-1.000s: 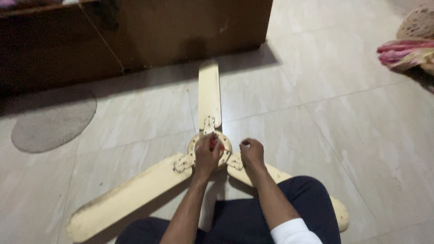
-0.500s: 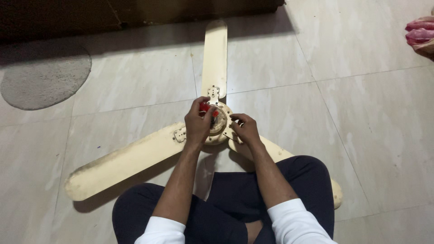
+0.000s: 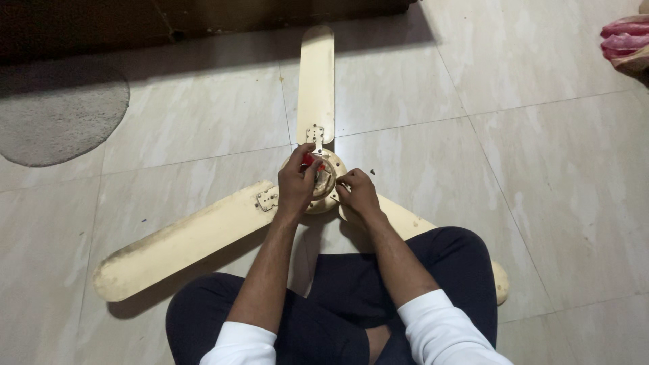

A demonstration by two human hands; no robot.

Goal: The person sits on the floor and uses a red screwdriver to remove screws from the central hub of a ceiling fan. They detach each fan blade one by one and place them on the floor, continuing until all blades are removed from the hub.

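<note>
A cream ceiling fan (image 3: 316,101) lies flat on the tiled floor (image 3: 541,169) directly in front of a seated person whose crossed legs in dark trousers (image 3: 338,318) fill the 6 o'clock edge of the view. Its round motor hub (image 3: 331,177) sits at the centre, with three blades running out toward 12 o'clock, 8 o'clock and 4 o'clock; the 4 o'clock blade passes under the right knee. The left hand (image 3: 295,181) is closed around a small red-handled tool (image 3: 308,160) held upright against the hub at its 10 o'clock side. The right hand (image 3: 356,192) rests at the hub's 4 o'clock edge, fingertips drawn together as if pinching something small; what is pinched cannot be made out. A metal blade bracket (image 3: 267,199) is visible just at 9 o'clock of the left hand, another (image 3: 314,135) at 12 o'clock of the hub. A grey round mat (image 3: 54,115) lies well apart at 10 o'clock, dark wooden furniture (image 3: 101,23) along the top edge, and pink cloth (image 3: 625,40) at 2 o'clock.
</note>
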